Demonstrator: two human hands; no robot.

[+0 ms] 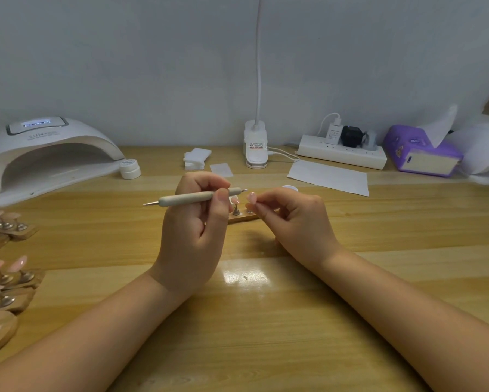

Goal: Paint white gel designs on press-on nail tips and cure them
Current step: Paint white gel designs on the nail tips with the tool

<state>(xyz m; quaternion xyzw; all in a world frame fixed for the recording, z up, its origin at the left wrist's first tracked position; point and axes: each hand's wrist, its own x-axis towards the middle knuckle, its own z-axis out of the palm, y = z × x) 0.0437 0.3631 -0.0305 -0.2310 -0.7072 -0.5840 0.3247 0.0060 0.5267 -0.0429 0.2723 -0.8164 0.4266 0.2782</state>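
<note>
My left hand [194, 233] grips a beige dotting pen [192, 198] that lies level, its metal tips pointing left and right. My right hand [291, 219] pinches a pale pink nail tip [251, 198] just right of the pen's right tip. Below them a small wooden holder [242, 218] stands on the table with another nail tip [234, 200] on a metal stand. A white gel jar [290, 188] peeks out behind my right hand. The white curing lamp [45, 154] sits at the far left.
Several wooden holders with pink nail tips [8, 278] crowd the left edge. A second white jar [130, 168] stands by the lamp. Cotton pads [196, 158], a desk lamp base [255, 148], a paper sheet [329, 176], a power strip [342, 154] and a purple tissue pack [421, 151] line the back.
</note>
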